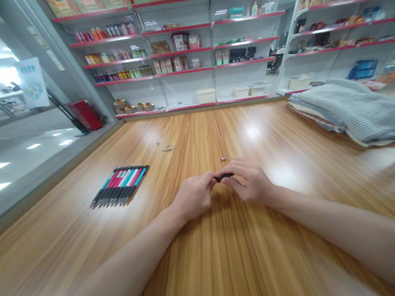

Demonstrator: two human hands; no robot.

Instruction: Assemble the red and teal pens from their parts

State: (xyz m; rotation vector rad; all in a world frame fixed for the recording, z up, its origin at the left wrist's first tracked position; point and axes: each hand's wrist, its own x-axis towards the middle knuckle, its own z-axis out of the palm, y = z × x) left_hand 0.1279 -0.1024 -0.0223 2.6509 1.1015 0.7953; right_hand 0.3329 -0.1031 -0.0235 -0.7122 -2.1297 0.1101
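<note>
Over the middle of the table, my left hand (195, 195) and my right hand (249, 180) meet at a short, dark, slim piece (224, 177). Each hand is closed in a pinch on one end of it, and the fingers hide part of it, so its exact kind is unclear. Just beyond my right fingers lies a tiny metallic bit (223, 159). To the left, several pens (120, 184) in red, blue, white and teal rest side by side in a neat row, their dark grips and tips pointing toward me.
A thin loop (169, 148) and a small shiny bit (157, 143) lie farther back on the wooden table (206, 264). Folded striped cloths (357, 108) are stacked at the right. Behind the table's far edge stand stocked shelves (179, 29). A red box-shaped object (85, 115) is on the floor at left.
</note>
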